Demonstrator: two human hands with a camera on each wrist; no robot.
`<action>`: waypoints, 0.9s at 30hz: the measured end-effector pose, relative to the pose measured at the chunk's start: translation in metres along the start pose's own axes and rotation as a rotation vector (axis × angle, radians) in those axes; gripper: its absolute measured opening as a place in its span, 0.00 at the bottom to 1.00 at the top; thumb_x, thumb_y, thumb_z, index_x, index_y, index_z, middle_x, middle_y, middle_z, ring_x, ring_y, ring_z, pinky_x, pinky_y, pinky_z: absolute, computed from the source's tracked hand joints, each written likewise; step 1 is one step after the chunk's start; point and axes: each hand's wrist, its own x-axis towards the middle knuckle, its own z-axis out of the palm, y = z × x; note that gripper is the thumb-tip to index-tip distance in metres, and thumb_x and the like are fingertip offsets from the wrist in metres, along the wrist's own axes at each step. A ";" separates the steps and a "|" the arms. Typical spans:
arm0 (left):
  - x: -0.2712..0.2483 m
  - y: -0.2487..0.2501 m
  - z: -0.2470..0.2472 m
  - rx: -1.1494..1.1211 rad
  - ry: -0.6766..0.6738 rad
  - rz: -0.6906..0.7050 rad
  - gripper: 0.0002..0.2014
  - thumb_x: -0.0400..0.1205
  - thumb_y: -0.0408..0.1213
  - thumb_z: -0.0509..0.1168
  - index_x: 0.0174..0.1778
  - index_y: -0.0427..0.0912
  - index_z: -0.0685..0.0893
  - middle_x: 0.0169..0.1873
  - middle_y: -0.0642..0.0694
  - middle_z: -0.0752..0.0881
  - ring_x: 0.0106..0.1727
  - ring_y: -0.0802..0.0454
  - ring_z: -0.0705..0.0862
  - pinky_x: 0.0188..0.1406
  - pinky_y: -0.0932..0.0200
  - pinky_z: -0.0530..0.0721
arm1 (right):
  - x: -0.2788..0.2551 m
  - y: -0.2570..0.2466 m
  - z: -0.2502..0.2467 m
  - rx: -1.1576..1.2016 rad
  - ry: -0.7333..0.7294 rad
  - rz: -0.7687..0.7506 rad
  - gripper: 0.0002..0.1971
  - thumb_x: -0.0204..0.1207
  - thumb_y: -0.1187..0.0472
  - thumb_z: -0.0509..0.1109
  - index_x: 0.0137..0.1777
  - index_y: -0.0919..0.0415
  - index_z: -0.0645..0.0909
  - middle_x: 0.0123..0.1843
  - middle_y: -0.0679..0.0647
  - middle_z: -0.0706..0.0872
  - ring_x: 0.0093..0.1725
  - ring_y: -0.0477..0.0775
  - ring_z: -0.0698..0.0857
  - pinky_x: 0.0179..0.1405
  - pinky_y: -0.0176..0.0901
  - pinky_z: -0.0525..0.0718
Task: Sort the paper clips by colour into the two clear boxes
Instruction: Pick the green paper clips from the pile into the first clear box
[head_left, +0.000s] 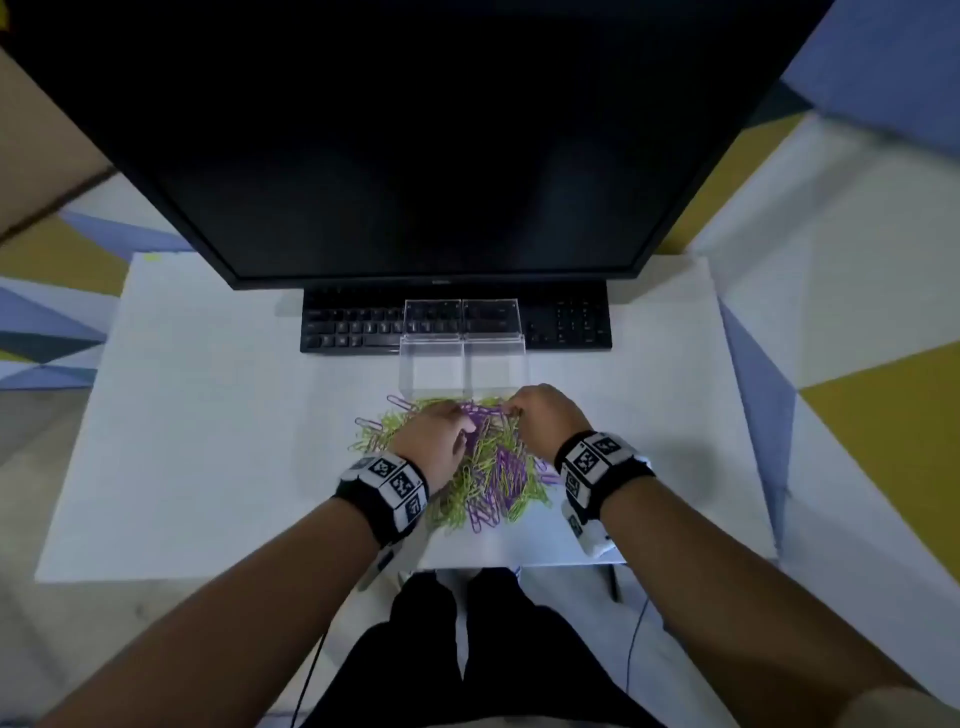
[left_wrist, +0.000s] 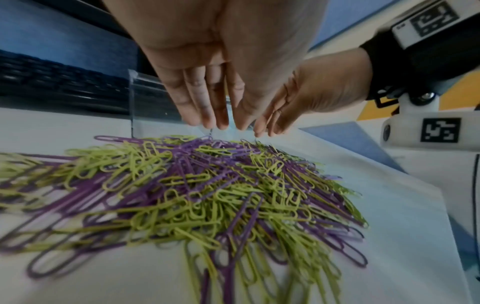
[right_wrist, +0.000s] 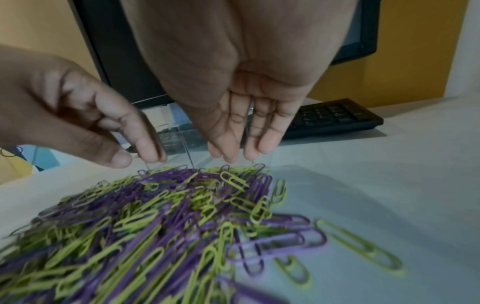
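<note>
Head view: you're holding both hands over the far edge of the paper clip pile (head_left: 467, 462), which is lying mixed green and purple on the white desk (head_left: 208, 441). Your left hand (head_left: 434, 441) is hanging over the pile's left part and your right hand (head_left: 545, 421) over its far right edge, fingertips nearly meeting. The two clear boxes (head_left: 462, 358) are standing side by side just beyond the pile, touching each other, in front of the keyboard (head_left: 353, 325) and under the dark monitor (head_left: 415, 135). Both boxes are looking empty.

Left wrist view: your left hand (left_wrist: 218, 67) is pointing its fingers (left_wrist: 207, 115) straight down, loosely together, tips just above the clips (left_wrist: 202, 191). Can't tell whether it's pinching one. Your right hand (left_wrist: 306, 98) is reaching in from the right, fingertips also just above the pile. A clear box wall (left_wrist: 145, 102) is showing behind the fingers.

Right wrist view: your right hand (right_wrist: 241, 98) is also extending its fingers (right_wrist: 262, 139) downward, relaxed, clasping nothing that I can make out. Your left hand (right_wrist: 78, 115) is bringing thumb and forefinger close together at the pile's far edge; can't tell if a clip is between them. A few loose clips (right_wrist: 291, 240) are lying on the desk just right of the pile (right_wrist: 145, 222).
</note>
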 end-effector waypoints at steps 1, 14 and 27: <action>0.004 0.002 0.004 0.015 -0.005 0.015 0.12 0.83 0.36 0.60 0.61 0.44 0.82 0.62 0.49 0.80 0.57 0.51 0.81 0.61 0.55 0.81 | 0.001 0.003 0.003 -0.036 0.000 -0.009 0.21 0.74 0.74 0.62 0.62 0.56 0.85 0.62 0.56 0.84 0.62 0.58 0.81 0.63 0.51 0.81; 0.028 0.022 0.046 0.186 0.061 -0.030 0.15 0.83 0.36 0.61 0.65 0.35 0.76 0.62 0.38 0.77 0.67 0.39 0.74 0.67 0.46 0.78 | -0.012 0.021 0.013 0.326 0.219 0.086 0.05 0.72 0.67 0.71 0.37 0.65 0.87 0.44 0.57 0.87 0.43 0.54 0.84 0.46 0.42 0.81; 0.020 0.010 0.022 -0.367 0.233 -0.189 0.08 0.83 0.38 0.63 0.50 0.40 0.87 0.46 0.50 0.88 0.47 0.55 0.85 0.43 0.70 0.79 | -0.023 0.037 -0.005 1.018 0.047 0.312 0.09 0.79 0.74 0.62 0.52 0.67 0.83 0.41 0.58 0.84 0.36 0.53 0.85 0.38 0.39 0.87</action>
